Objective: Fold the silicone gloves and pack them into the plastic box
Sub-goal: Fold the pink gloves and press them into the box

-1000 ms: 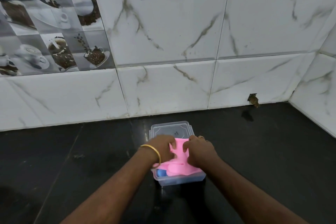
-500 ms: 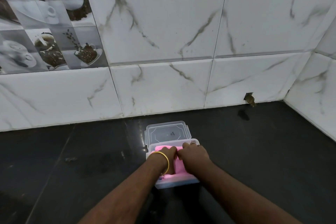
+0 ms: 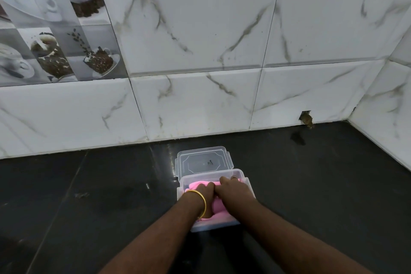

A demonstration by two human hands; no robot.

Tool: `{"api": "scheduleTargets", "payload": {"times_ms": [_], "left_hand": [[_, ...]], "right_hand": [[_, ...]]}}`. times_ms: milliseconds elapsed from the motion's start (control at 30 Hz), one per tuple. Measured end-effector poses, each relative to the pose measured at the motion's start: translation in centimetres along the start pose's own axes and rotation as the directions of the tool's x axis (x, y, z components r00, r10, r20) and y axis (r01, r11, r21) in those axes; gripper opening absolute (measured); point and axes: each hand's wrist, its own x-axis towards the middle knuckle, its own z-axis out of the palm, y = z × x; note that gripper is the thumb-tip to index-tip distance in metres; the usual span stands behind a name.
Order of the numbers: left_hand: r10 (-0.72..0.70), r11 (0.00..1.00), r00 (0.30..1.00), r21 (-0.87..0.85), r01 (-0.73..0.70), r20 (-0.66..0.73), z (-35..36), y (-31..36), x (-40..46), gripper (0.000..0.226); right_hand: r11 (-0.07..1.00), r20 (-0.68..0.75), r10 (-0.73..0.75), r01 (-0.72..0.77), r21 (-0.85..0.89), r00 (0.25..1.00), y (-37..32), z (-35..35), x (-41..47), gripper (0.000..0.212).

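A clear plastic box point(image 3: 208, 175) stands on the black counter in front of me. Folded pink silicone gloves point(image 3: 219, 207) lie inside it, mostly covered by my hands. My left hand point(image 3: 203, 193), with a gold bangle on its wrist, presses down on the pink gloves at the box's left side. Beside it and touching it, my right hand point(image 3: 233, 191) presses on the gloves too, fingertips near the far wall. The blue item seen earlier is hidden.
The box's clear lid point(image 3: 203, 161) lies flat on the counter just behind the box. A white marble-tiled wall point(image 3: 200, 100) rises behind, and a side wall point(image 3: 387, 122) closes the right corner. A small hole point(image 3: 306, 118) shows at the wall's base.
The pink gloves stood above the box's rim a second ago; both hands have pushed them down inside, and the hands now sit lower and closer together.
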Motion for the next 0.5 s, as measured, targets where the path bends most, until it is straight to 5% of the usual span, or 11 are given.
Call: {"api": "scheduleTargets", "payload": {"times_ms": [200,367,500], "left_hand": [[0.011,1.000,1.000,-0.008,-0.010,0.019,-1.4,0.9,-1.5,0.062],[0.032,0.999,0.999,0.002,-0.032,-0.033,-3.7,1.2,-2.3,0.053],[-0.051,0.995,0.998,0.081,0.053,-0.031,-3.4,1.7,-3.1,0.091]], "right_hand": [[0.999,0.015,0.009,-0.009,0.046,1.000,-0.1,-0.7,-1.0,0.034],[0.983,-0.107,0.043,-0.023,0.185,0.993,0.4,-1.5,-1.6,0.030],[0.990,0.035,0.055,-0.059,0.130,0.998,0.5,-2.4,-0.6,0.078]]}}
